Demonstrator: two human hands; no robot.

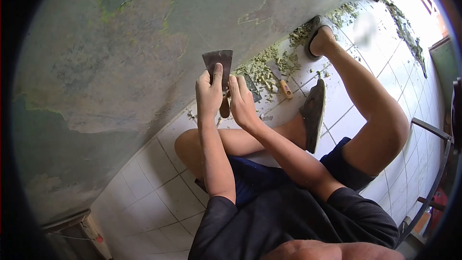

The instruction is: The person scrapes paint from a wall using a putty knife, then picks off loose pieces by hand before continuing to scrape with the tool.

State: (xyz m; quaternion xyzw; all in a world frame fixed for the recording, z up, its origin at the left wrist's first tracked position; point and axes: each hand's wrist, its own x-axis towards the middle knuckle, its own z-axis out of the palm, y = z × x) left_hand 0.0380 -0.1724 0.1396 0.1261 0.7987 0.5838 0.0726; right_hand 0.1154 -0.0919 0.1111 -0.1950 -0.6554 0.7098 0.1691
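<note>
A wide dark scraper blade (219, 60) with a brown wooden handle (224, 107) is held up in front of the wall. My left hand (209, 91) grips the blade, its thumb lying flat along the metal. Beside it, my right hand (242, 101) has its fingers bent at the blade's right edge; what they pinch, if anything, is too small to tell. On the floor to the right lies a smaller scraper (286, 88) with a yellowish handle, among peeled paint flakes (269, 62).
The wall (144, 53) at the left has patchy, peeling green paint. White floor tiles (159, 183) run below it. My bent legs, in dark sandals (314, 115), frame the work area. A metal frame (433, 183) stands at the right, and more flakes (409, 31) lie further off.
</note>
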